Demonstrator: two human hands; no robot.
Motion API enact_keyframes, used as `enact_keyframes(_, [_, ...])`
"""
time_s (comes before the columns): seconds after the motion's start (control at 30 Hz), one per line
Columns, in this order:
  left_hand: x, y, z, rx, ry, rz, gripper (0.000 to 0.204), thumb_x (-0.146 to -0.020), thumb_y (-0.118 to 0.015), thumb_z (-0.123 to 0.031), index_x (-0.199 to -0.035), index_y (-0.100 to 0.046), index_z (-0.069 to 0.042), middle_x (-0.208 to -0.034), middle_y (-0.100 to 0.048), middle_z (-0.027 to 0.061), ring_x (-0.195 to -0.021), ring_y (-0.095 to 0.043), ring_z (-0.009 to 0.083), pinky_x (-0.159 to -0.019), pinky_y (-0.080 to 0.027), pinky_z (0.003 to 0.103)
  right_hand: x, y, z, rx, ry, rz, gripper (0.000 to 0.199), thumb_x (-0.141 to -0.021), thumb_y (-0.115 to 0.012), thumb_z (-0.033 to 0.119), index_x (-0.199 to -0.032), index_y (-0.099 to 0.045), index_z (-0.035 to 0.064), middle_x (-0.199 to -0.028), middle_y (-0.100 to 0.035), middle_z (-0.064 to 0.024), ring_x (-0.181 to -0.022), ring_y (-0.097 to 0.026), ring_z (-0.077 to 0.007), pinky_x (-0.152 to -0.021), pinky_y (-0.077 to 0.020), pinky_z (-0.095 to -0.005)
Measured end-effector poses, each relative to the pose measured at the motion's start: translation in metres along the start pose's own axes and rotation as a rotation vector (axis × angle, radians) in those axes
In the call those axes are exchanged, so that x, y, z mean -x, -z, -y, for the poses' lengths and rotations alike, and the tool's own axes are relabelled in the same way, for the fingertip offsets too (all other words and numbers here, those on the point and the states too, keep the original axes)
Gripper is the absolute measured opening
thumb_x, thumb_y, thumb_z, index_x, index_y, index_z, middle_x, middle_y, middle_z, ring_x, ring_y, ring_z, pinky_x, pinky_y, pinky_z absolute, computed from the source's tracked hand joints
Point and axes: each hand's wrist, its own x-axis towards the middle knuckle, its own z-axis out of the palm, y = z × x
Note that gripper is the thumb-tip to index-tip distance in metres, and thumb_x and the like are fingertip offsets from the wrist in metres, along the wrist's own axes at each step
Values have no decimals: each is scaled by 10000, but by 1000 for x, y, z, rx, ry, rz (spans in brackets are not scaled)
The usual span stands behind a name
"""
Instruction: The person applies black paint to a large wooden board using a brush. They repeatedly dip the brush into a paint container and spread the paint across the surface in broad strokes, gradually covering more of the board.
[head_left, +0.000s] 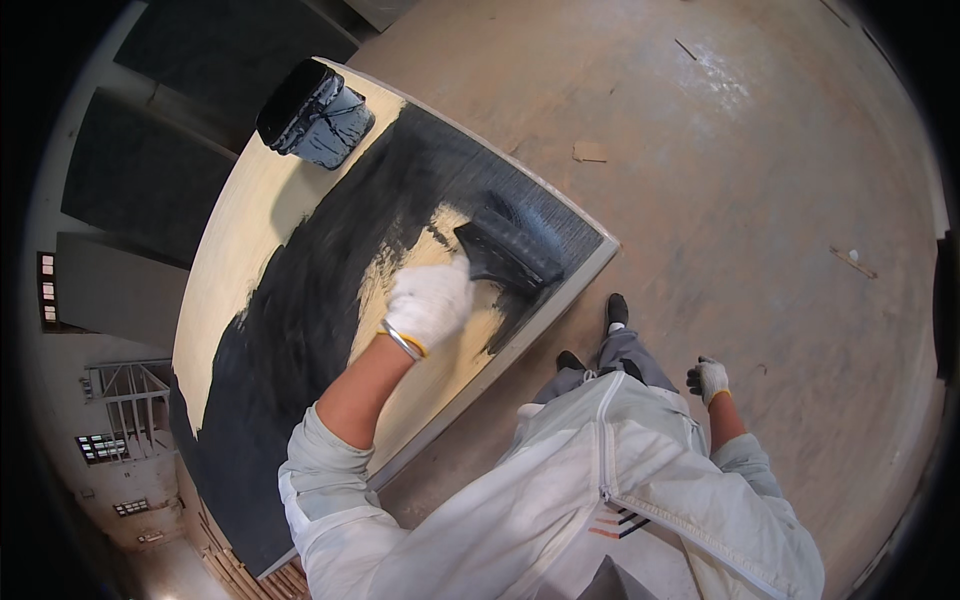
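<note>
My left hand [430,303], in a white glove with a yellow cuff, grips a wide paintbrush [508,250] thick with black paint. The brush rests on a large pale board [232,225], close to its right corner. Black paint [300,300] covers a broad curved band of the board, and streaky strokes show around the brush. Bare pale patches lie beside my hand. My right hand [710,378] hangs at my side, away from the board. Its glove has dark-stained fingertips; the fingers are loosely bent and apart, holding nothing I can see.
A paint-smeared bucket [325,120] stands on the board's far end. Dark panels [130,160] lean along the left wall, near a metal frame [135,400]. Wooden poles [235,570] lie at lower left. Scraps [590,152] and a stick [853,263] litter the concrete floor [740,200].
</note>
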Motion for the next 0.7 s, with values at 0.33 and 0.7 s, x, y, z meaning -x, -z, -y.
enact_keyframes(0.33, [-16, 12, 40, -100, 10, -23, 302, -1006, -611, -346, -1135, -721, -96, -903, -787, 175, -828, -775, 393, -756, -605, 545, 15, 15, -21, 6, -86, -23, 326, -1071, -503, 166, -1369, -634, 152, -840, -705, -113, -588, -670, -268, -483, -499, -438])
enact_keyframes(0.7, [-18, 29, 30, -144, -65, 97, 366, -1028, -591, -365, -1207, -727, -77, -1044, -802, 184, -971, -788, 371, -835, -619, 519, 4, 34, -53, 469, 193, 7, 255, -1023, -576, 215, -1239, -700, 163, -860, -728, -130, -658, -699, -303, -555, -539, -458])
